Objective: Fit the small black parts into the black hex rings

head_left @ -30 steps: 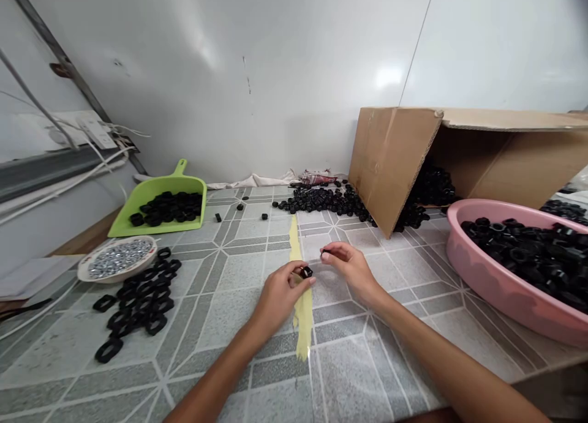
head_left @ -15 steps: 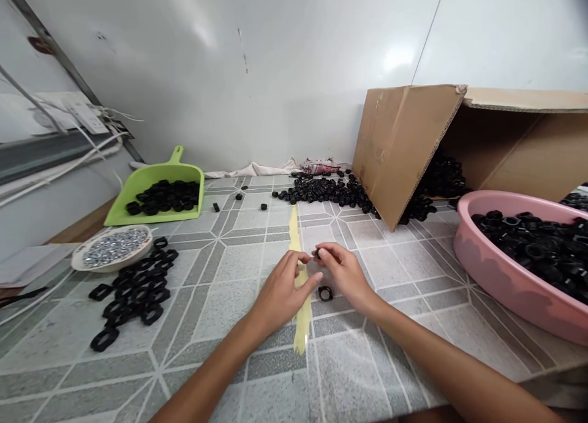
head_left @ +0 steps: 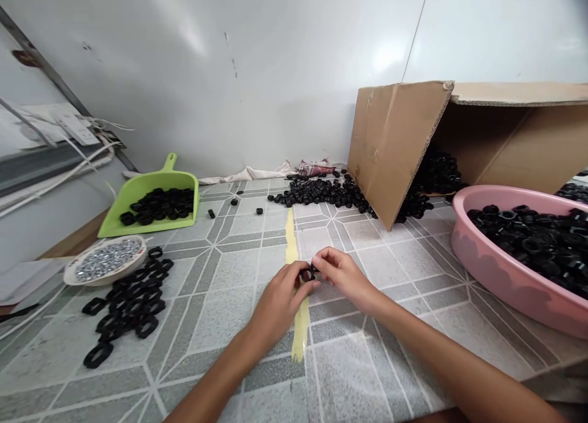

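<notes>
Between the thumb and fingers of my left hand is a black ring, held a little above the tiled-pattern tabletop. My right hand pinches a small black part against the upper right side of that ring. The fingertips of both hands nearly meet over the yellow strip. How the small part sits against the ring is hard to make out, as fingers cover some of it.
At the left are a green dustpan of black parts, a bowl of small metal pieces and a group of black rings. Black parts spill from a cardboard box. A pink basin stands right.
The black ring that lay on the table between my hands is now held up in my left hand. My right hand's small part has come against it. The view has shifted slightly.
</notes>
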`<state>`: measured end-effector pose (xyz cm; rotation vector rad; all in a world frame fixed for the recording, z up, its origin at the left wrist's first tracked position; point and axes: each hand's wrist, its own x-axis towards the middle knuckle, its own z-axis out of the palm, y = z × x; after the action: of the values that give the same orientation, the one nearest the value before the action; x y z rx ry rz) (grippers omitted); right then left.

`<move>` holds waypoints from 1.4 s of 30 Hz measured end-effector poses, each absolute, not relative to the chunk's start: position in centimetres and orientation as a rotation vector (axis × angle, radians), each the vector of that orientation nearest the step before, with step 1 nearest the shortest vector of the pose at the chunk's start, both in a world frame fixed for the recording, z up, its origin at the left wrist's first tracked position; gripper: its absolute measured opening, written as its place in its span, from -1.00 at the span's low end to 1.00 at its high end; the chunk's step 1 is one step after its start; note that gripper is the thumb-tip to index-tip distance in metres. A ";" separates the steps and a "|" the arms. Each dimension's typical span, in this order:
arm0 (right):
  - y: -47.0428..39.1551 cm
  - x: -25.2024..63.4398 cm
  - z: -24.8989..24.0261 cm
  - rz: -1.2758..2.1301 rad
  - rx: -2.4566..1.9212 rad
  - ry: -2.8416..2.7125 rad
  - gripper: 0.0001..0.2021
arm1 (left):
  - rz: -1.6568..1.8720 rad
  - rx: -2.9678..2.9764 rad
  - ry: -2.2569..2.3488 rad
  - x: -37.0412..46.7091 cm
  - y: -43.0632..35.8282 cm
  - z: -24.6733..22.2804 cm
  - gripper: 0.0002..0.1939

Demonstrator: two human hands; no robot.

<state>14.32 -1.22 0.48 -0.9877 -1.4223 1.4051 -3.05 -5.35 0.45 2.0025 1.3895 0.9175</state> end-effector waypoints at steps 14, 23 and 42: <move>-1.5 14.3 -0.1 1.212 -1.005 -1.625 -0.83 | 1.026 1.702 1.308 -3.5 -4.6 0.3 -0.81; -1.1 14.6 0.0 1.400 -0.985 -1.489 -0.76 | 1.073 1.568 1.218 -3.7 -4.3 0.5 -0.73; -2.7 15.0 1.2 0.770 -0.822 -1.969 -0.78 | 0.990 1.206 1.038 -4.5 -3.9 1.7 -0.62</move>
<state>15.02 -2.72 1.16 -0.8223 -1.9693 0.7698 -4.51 -3.86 1.75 1.2065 1.0381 0.9900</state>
